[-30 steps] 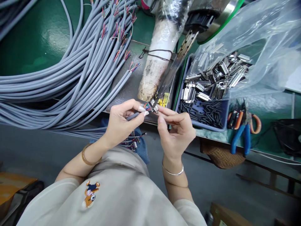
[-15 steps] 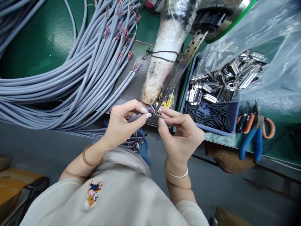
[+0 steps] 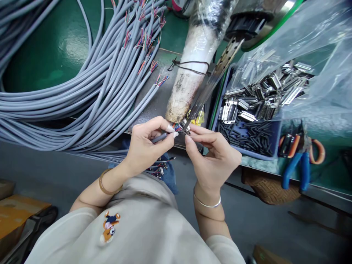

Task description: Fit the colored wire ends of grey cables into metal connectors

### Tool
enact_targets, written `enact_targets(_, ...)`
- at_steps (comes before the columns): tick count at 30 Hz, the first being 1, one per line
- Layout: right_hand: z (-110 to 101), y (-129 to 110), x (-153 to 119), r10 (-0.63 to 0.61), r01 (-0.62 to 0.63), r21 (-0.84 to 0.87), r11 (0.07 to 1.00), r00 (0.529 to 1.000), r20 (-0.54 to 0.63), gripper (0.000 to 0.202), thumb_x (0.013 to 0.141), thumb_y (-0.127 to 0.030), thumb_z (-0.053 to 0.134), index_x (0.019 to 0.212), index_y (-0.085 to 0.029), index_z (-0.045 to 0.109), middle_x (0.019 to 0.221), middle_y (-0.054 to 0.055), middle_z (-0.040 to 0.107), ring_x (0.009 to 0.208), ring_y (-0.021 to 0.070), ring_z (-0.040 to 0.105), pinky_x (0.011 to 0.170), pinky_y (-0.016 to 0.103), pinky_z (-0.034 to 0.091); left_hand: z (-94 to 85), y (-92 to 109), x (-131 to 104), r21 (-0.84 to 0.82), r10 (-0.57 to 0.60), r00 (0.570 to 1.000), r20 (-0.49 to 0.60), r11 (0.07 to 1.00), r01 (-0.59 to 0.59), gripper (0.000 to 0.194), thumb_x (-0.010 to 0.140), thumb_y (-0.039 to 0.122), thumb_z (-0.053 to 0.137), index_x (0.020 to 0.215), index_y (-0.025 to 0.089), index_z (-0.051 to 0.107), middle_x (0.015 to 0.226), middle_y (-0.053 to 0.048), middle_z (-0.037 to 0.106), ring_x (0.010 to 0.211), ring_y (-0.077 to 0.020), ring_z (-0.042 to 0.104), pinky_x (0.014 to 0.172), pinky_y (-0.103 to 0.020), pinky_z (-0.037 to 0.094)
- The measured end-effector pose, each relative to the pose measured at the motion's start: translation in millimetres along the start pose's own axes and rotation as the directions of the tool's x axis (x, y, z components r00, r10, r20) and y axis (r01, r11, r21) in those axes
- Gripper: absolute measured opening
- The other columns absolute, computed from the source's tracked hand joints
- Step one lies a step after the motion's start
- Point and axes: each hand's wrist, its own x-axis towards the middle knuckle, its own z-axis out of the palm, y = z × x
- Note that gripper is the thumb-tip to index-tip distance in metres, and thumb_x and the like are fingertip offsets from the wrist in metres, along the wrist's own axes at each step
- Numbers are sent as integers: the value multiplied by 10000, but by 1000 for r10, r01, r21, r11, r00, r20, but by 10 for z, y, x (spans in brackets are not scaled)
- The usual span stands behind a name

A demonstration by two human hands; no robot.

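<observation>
My left hand [image 3: 147, 143] is closed in a pinch on a grey cable [image 3: 159, 138], with its thin coloured wires [image 3: 177, 127] fanning out past the fingertips. The wire ends meet a small metal connector [image 3: 187, 130] just right of them. My right hand [image 3: 213, 157] pinches that connector between thumb and fingers; part of it is hidden by the fingertips. The tip of a soldering iron [image 3: 205, 90] with a perforated metal shaft comes down from above onto the wires and connector. Beside it, the blunt end of a plastic-wrapped white cylinder [image 3: 183, 84] sits close above my hands.
A large bundle of grey cables [image 3: 90, 106] with stripped ends covers the bench's left side. On the right, a blue tray [image 3: 255, 156] holds metal connectors [image 3: 266, 91] and black sleeves [image 3: 247, 137]. Pliers [image 3: 299, 161] lie beside it. Finished-looking wired connectors [image 3: 161, 168] rest on my lap.
My right thumb has closed in toward the connector, and the thin strand seen at its tip no longer shows. The whole view has shifted slightly; my left hand keeps its pinch.
</observation>
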Motion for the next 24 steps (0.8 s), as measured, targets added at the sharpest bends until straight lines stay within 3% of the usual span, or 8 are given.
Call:
enact_targets(3, -12, -12, 23, -51, 52, -56, 997, 999, 14, 106, 890, -150, 747, 924, -248, 726, 1062, 15, 823, 958, 225, 808, 838, 369, 694, 1, 10, 1, -6, 0, 1000, 1, 1000, 0, 129, 788, 183, 755, 736, 183, 637, 667, 22, 562, 530, -54, 445, 450, -195, 311)
enact_targets(8, -21, -44, 35, -174, 173, -159, 972, 985, 4, 156, 869, -118, 766, 937, -250, 721, 1056, 3, 825, 925, 209, 812, 791, 324, 687, -6, 42, 11, -40, -29, 1000, -4, 999, 29, 136, 762, 170, 775, 718, 175, 646, 680, 10, 590, 543, -54, 461, 451, -188, 318)
enact_targets(17, -44, -29, -22, -132, 141, -184, 973, 989, 60, 125, 890, -143, 757, 866, -235, 676, 1065, -5, 824, 861, 180, 813, 740, 272, 680, -33, -5, 17, -171, -201, 974, 102, 961, 216, 170, 743, 167, 791, 742, 168, 621, 667, 28, 581, 471, -25, 342, 410, -186, 258)
enact_targets(24, -26, -35, 44, -196, 199, -221, 955, 980, 33, 127, 878, -165, 789, 929, -250, 710, 1025, -14, 828, 910, 200, 814, 745, 282, 676, -9, 25, 15, -119, -142, 989, 41, 982, 146, 151, 769, 178, 783, 740, 173, 635, 644, 31, 558, 494, -36, 367, 427, -190, 261)
